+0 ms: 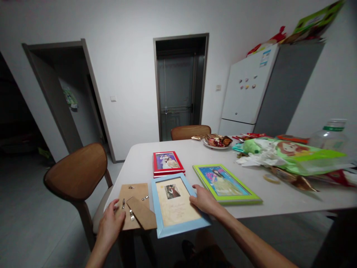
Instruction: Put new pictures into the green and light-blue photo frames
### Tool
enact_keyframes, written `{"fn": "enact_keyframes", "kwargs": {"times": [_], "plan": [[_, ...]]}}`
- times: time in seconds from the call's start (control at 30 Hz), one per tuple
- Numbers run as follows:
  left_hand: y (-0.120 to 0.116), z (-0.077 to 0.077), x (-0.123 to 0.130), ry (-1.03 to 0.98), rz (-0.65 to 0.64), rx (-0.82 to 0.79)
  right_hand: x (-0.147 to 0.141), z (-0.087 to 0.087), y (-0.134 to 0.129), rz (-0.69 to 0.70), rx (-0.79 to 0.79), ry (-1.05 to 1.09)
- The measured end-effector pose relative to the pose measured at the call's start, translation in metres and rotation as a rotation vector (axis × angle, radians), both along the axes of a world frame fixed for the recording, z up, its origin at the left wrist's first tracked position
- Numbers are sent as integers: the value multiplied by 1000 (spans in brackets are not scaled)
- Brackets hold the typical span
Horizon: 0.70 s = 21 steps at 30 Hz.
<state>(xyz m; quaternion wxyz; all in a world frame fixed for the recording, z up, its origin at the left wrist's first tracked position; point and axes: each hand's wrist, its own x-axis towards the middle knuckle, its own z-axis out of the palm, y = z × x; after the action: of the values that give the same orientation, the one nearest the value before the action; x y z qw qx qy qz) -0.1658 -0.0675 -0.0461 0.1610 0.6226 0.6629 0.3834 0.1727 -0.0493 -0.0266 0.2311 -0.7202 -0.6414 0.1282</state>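
Note:
My right hand [205, 201] grips the right side of a light blue picture frame [160, 208], thumb over its edge. Inside the frame is a cream sheet with a small photo and faint writing. At the left edge of a brown backing board [136, 190] rests my left hand [111, 221], its fingers spread and touching the board. Metal clips and a folding stand show on that board. Behind the blue frame lies a red picture frame [169, 173] with a photo in it. A green picture frame [231, 200] holding a photo lies to the right.
A white table [178, 149] carries a plate of snacks [217, 142], a roll of tape [271, 179], crumpled tissues [259, 160], a green plastic bag [309, 160] and a large clear bottle [329, 137]. Wooden chairs stand at the left [78, 171] and the far side [191, 132].

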Motion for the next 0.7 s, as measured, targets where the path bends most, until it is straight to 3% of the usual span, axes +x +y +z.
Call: {"fn": "enact_keyframes", "kwargs": {"times": [0.13, 0.27, 0.37, 0.47, 0.7], "plan": [[-9, 3, 33, 45, -80, 122, 3, 19, -9, -48, -90, 571], [-30, 23, 100, -85, -300, 126, -6, 42, -26, 27, -137, 1100], [-43, 40, 149, -138, -470, 150, -16, 56, -33, 45, -109, 1206], [-43, 45, 177, -156, -592, 167, -22, 61, -34, 13, -101, 1205], [-26, 20, 174, -172, -520, 161, -24, 45, -32, -9, -104, 1332]]}}
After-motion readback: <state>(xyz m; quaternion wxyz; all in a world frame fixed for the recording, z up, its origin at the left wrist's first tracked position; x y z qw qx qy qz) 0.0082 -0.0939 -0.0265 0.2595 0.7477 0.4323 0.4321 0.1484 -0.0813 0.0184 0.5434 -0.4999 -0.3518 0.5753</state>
